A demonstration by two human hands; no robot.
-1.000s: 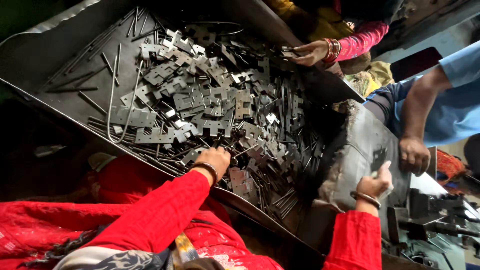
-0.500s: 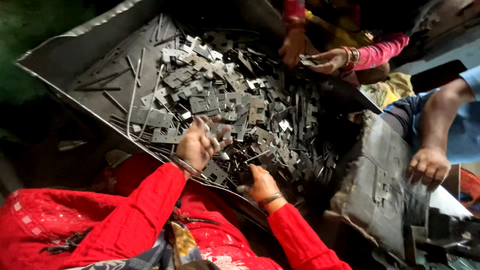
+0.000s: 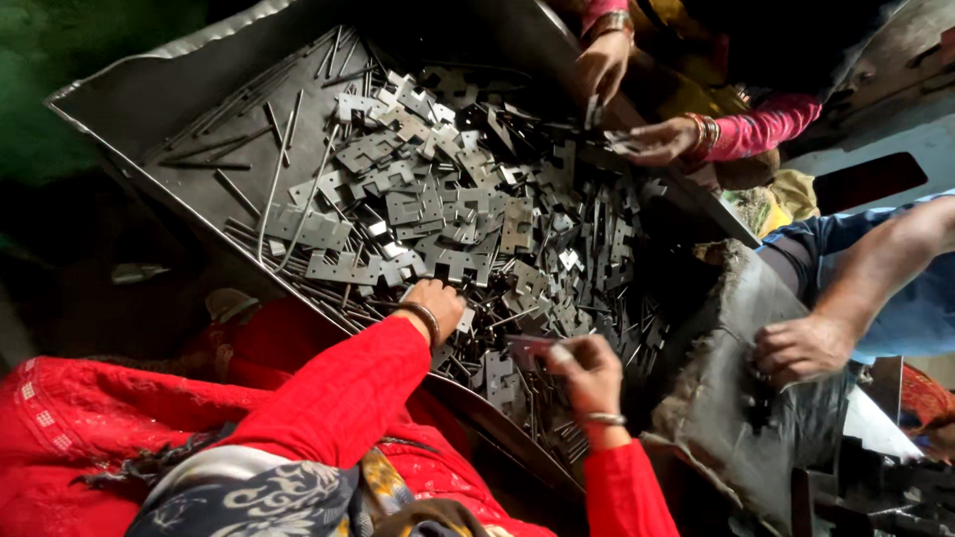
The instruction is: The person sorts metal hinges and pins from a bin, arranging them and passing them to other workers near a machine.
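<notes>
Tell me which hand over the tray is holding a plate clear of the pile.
The wearer's right hand: it pinches one flat metal plate above the heap. The left hand presses into the pile.

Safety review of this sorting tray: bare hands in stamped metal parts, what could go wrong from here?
1. Cuts: the left hand digs bare into the pile of notched metal plates, and the right hand pinches one plate; the edges look sharp.
2. Punctures: thin metal rods lie mixed among the plates.
3. Crowding: a co-worker's hands pick from the far rim of the same tray, so shifted parts may snag fingers.
</notes>
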